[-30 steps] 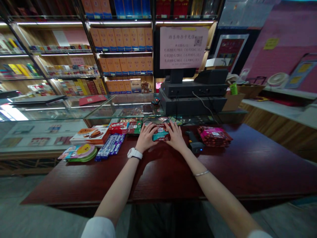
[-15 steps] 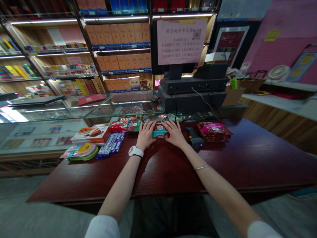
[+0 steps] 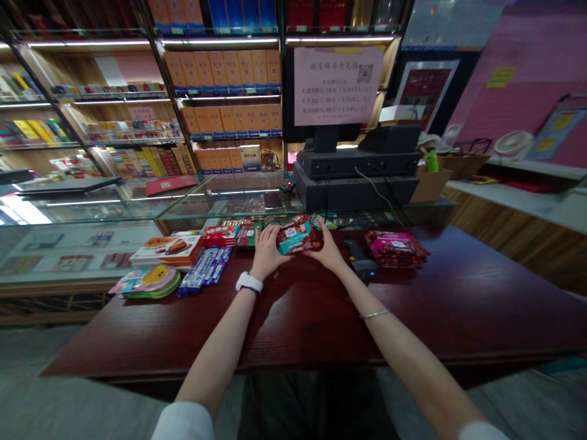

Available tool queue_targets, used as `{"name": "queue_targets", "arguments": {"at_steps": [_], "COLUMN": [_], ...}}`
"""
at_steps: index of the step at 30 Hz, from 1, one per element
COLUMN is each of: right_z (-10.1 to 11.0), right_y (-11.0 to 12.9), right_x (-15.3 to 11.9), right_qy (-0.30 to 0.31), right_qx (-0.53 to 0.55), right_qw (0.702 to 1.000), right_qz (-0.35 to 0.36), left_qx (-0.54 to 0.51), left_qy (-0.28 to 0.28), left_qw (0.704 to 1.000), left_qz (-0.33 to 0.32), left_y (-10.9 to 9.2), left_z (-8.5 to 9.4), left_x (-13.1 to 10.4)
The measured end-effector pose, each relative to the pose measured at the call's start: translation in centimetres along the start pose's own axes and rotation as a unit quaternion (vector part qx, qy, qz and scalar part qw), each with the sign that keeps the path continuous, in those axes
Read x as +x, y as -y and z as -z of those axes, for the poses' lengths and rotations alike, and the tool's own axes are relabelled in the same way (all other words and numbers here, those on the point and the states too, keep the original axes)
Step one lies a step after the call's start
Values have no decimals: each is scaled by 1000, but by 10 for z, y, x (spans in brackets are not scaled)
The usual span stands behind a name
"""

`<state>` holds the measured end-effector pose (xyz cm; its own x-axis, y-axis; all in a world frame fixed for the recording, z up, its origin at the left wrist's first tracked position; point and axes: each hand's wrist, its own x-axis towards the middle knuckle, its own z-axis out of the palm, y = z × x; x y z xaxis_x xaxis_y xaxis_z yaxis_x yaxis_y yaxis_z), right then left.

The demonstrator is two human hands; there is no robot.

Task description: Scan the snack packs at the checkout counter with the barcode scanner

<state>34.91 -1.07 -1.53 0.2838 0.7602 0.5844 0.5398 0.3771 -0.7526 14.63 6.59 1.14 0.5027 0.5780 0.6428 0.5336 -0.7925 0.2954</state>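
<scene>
A red-brown snack packet with a teal label [image 3: 297,236] is tilted between my two hands at the back of the dark red table. My left hand [image 3: 267,252] is closed on its left end, fingers over the top. At its right end, my right hand [image 3: 328,249] has thumb and fingers spread apart, the thumb by the lower edge. Just left of my left hand lie green-and-red packets [image 3: 246,234]. A black scanner [image 3: 362,264] rests right of my right hand, and a stack of red-and-pink packets [image 3: 397,248] sits beyond it.
Purple-blue wrapped bars [image 3: 205,270], an orange-and-white box [image 3: 167,249] and round green-and-pink packs [image 3: 153,282] lie at the left of the table [image 3: 302,330]. Behind stand a glass counter [image 3: 220,194] and a monitor with a paper sign [image 3: 338,85].
The teal-labelled packet has been lifted and tilted, its right end higher. My right hand has opened wider and shifted slightly right.
</scene>
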Motion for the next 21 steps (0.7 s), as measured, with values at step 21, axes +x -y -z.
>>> {"name": "queue_targets", "arguments": {"at_steps": [21], "right_z": [-21], "right_y": [27], "right_x": [-20], "right_qy": [-129], "right_qx": [-132], "right_qw": [978], "right_qz": [93], "left_qx": [-190], "left_qy": [-21], "left_qw": [978], "left_qz": [87], "left_y": [-15], "left_z": [-14], "left_x": [-3]}}
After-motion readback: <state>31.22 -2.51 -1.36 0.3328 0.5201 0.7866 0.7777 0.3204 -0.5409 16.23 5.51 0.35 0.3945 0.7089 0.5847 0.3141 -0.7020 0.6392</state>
